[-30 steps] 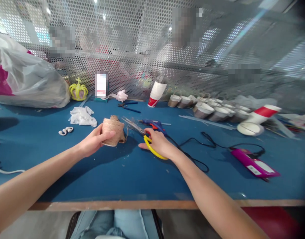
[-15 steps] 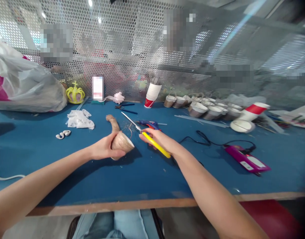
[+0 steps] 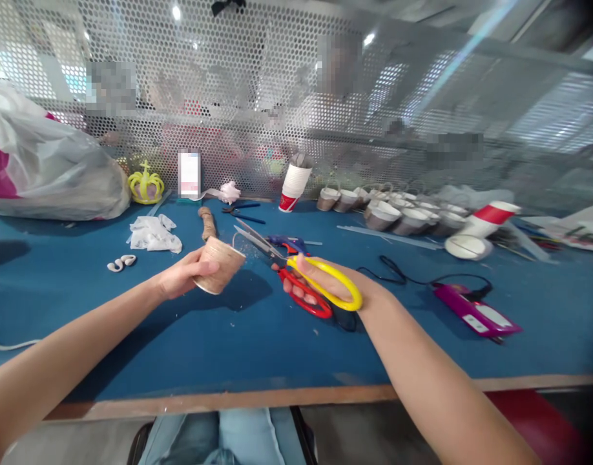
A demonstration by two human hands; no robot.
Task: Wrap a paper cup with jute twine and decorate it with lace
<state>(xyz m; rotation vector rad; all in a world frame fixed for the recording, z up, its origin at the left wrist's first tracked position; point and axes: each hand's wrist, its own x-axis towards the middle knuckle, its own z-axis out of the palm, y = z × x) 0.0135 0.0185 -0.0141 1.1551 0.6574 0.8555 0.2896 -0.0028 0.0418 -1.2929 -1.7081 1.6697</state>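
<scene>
My left hand (image 3: 186, 271) is closed around a tan, cord-wrapped paper cup (image 3: 221, 266), which is tilted with its wide end towards the right. My right hand (image 3: 320, 276) holds scissors (image 3: 323, 274) with one yellow and one red handle. Their blades are parted and point up and left, close to the cup's rim. A thin loose strand curls up from the rim near the blades. Behind the cup lies a brown roll of cord (image 3: 207, 223). A blue glue gun (image 3: 287, 244) rests beyond the scissors, partly hidden by them.
Pliers (image 3: 243, 213) lie at the back, beside a stack of paper cups (image 3: 294, 187). Several small wrapped cups (image 3: 384, 213) stand back right. A purple power strip (image 3: 475, 310) with a black cable is at right. Crumpled white plastic (image 3: 154, 234) and a big plastic bag (image 3: 49, 161) are at left.
The cup has been lifted and turned, moving slightly left in my left hand. The scissors have gone from nearly closed to spread, and both handles now show.
</scene>
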